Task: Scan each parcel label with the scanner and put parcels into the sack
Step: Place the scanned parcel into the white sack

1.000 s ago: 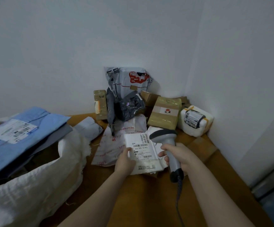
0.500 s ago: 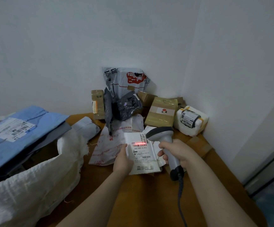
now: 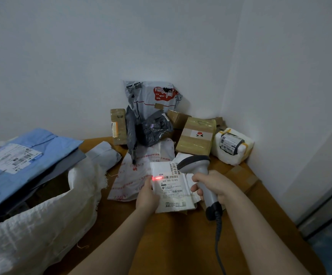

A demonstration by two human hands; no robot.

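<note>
My left hand grips the left edge of a small white parcel whose printed label faces up. A grey handheld scanner is held by its handle in my right hand, its head just right of the label. A red scan line glows on the label's barcode near my left thumb. The white woven sack stands open at the left, with a blue parcel lying in its mouth.
More parcels are heaped in the wall corner: a grey mailer, a dark bag, taped brown boxes, a white foam-wrapped parcel and a white mailer with red print. The brown table ends at the right.
The red scan line came on across the label's barcode and now sits toward its left end. Both hands kept their hold; the view shifted slightly.
</note>
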